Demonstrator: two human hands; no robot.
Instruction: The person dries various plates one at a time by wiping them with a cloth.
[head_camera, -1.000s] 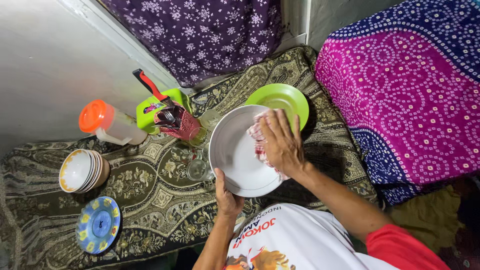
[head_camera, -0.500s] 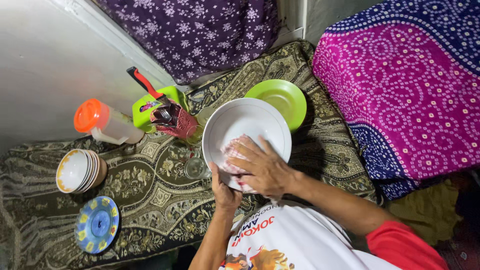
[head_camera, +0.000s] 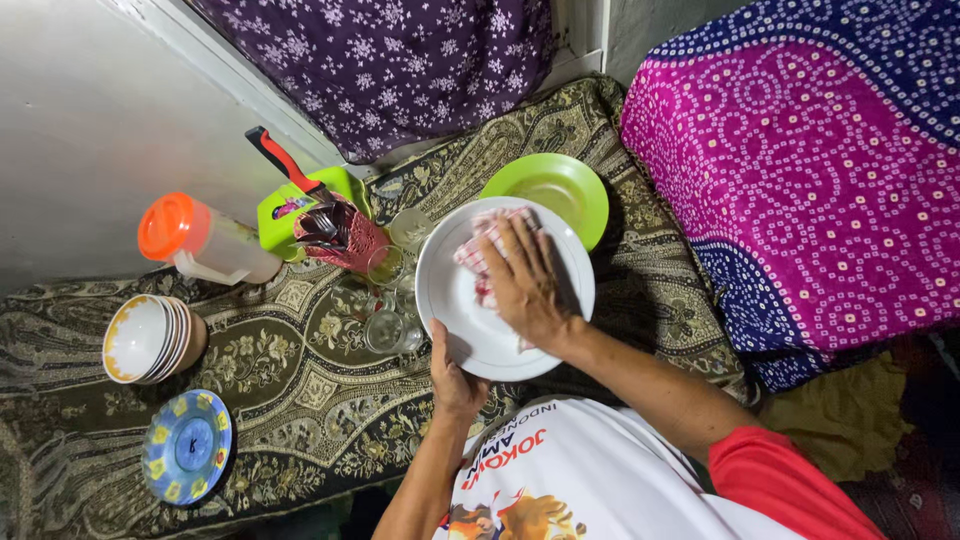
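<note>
Right hand (head_camera: 527, 288) flat on a red-and-white cloth (head_camera: 478, 252), hiding most of it; grip pressing, not clenched. Left hand (head_camera: 453, 380) pinching the white plate (head_camera: 465, 320) at its near rim, fingers tucked out of sight beneath. Plate held above the patterned mat (head_camera: 290, 370), covering part of the green plate (head_camera: 560, 185) and glasses (head_camera: 385, 330). Cloth now up near the far rim, shifted from the near-left edge half a second ago.
</note>
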